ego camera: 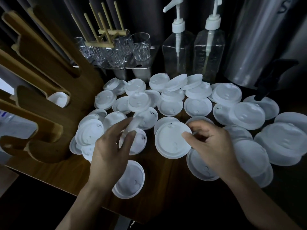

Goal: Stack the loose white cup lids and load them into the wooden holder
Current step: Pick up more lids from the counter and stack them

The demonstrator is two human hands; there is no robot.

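Left hand [110,149] pinching a tilted lid [132,126] edge-on between thumb and fingers, just above another lid [138,143] on the counter

Right hand [211,143] closed on the rim of a flat lid [172,140], thumb on top, fingers underneath

Loose white lids [196,98] scattered all over the wooden counter [162,185], many overlapping, some face up and some face down

Wooden holder [49,90] at the left edge, a few lids [59,99] already sitting in one slot

Behind the pile: clear glasses [139,47], two pump bottles [193,52], a large steel urn [259,40]
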